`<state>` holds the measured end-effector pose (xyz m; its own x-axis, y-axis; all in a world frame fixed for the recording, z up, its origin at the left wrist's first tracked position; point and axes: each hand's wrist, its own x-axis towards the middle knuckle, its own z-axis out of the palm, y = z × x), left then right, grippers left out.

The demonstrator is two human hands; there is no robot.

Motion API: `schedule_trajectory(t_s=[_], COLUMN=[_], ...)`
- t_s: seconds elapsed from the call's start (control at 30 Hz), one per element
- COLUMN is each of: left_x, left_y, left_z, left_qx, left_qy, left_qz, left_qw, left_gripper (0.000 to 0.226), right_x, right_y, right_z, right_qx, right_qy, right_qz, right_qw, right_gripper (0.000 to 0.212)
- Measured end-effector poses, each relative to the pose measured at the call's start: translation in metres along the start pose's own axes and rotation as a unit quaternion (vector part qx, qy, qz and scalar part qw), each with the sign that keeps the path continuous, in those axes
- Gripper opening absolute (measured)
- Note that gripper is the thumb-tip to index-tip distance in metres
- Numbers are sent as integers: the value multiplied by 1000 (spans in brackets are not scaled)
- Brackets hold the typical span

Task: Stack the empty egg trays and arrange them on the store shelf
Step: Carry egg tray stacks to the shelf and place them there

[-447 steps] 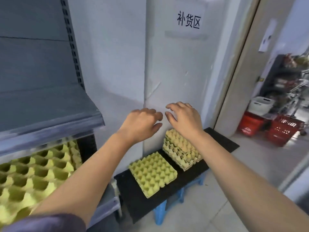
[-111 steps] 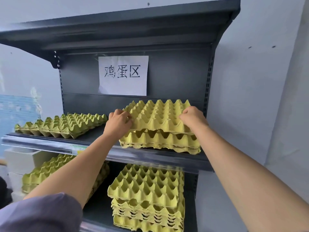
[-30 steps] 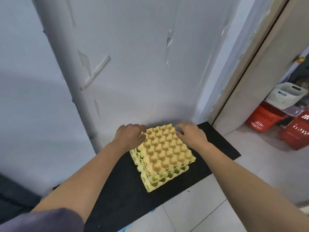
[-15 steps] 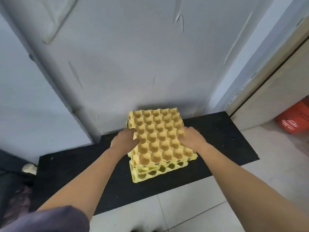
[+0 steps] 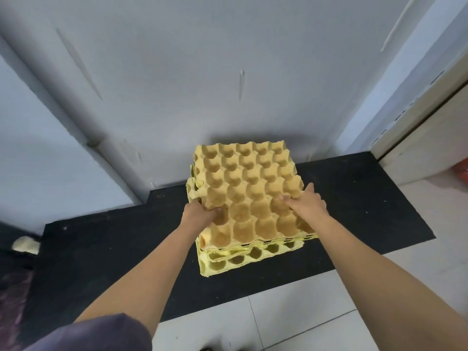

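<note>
One stack of egg trays [image 5: 253, 254], a tan top tray [image 5: 249, 183] over yellow ones packed too close to count, stood on one black mat [image 5: 359, 198], with the wall [image 5: 202, 72] at its 12 o'clock. Two hands held the top tray: the left hand [image 5: 202, 214] had its fingers curled round the edge at 8 o'clock, and the right hand [image 5: 307, 205] gripped at 4 o'clock.

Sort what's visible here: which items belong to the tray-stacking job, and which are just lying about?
Job: tan trays, gripped by left hand and right hand; yellow trays beneath.
Lying about: black mat, red item at right edge, pale object at left.
</note>
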<state>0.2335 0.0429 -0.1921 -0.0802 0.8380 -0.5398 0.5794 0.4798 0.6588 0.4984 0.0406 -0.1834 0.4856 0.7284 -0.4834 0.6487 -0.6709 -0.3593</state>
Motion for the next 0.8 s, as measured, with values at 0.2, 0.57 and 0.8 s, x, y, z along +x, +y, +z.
schedule_trajectory(t_s=[0.2, 0.57, 0.8], left_x=[1, -6, -15], left_y=[3, 8, 12], left_z=[3, -8, -24], left_qx=[5, -55, -81], left_qy=[7, -8, 22], left_qz=[-32, -10, 11], left_qw=[999, 998, 996], left_gripper=[66, 63, 50], right_x=[2, -17, -33], right_y=[9, 4, -10], right_z=[-3, -14, -22], right_qx=[-3, 38, 60], right_qy=[-22, 21, 15], right_qz=[-26, -54, -69], right_qw=[999, 998, 996], right_gripper=[64, 84, 95])
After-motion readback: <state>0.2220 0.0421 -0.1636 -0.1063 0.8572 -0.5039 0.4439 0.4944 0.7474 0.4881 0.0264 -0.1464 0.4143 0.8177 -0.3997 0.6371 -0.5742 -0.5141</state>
